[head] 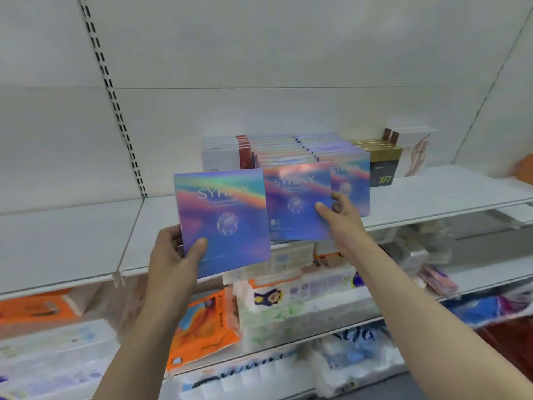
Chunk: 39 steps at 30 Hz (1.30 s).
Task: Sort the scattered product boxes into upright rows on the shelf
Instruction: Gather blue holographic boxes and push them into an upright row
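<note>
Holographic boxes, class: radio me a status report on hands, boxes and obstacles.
Left hand grips one holographic box, off the shelf. Right hand pinches a second box at the row front. Upright rows behind; nothing blocking.

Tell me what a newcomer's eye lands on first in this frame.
Two shimmering holographic boxes at centre: the left hand grips one box in front of the shelf, while the right hand pinches a second box by its lower right corner. Behind them, matching boxes stand in upright rows on the shelf.
</note>
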Each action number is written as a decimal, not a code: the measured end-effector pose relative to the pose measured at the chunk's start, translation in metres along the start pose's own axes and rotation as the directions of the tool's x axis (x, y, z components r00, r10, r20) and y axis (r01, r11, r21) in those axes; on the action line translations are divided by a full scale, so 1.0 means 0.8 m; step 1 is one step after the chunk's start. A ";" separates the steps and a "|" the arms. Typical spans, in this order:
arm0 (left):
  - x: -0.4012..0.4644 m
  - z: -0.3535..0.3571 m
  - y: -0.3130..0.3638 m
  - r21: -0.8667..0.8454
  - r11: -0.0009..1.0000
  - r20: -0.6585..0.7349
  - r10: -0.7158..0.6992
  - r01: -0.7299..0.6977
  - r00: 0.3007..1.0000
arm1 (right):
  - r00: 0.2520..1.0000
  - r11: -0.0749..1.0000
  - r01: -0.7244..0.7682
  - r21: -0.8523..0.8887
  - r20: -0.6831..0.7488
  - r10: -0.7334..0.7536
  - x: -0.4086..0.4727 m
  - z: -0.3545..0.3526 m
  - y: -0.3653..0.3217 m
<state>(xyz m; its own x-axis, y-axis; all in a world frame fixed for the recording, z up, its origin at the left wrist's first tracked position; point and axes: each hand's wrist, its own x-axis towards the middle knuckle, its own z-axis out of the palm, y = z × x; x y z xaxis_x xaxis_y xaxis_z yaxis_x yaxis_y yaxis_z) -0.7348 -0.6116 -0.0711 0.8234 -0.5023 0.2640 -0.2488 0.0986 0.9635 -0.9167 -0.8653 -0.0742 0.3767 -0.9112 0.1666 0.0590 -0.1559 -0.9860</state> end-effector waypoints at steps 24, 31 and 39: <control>0.037 0.138 0.002 -0.150 0.988 0.079 -0.027 0.039 0.997 | 0.963 0.971 0.225 -0.076 -0.132 -0.234 0.036 -0.001 -0.005; 0.030 0.226 0.031 0.151 0.960 0.215 0.203 -0.238 0.955 | 0.991 0.947 0.005 0.321 0.128 -0.049 0.068 -0.077 -0.036; 0.028 0.253 -0.005 0.761 0.404 0.349 0.405 -0.508 0.845 | 0.999 0.991 0.043 0.124 0.023 -0.046 0.130 -0.160 0.013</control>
<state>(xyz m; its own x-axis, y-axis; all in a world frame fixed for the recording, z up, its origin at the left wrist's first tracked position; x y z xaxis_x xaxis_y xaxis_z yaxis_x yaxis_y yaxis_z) -0.8186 -0.7967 -0.0776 0.4172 -0.6841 0.5983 -0.9066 -0.3590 0.2218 -0.9953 -1.0106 -0.0666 0.3947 -0.8941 0.2115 0.1893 -0.1462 -0.9710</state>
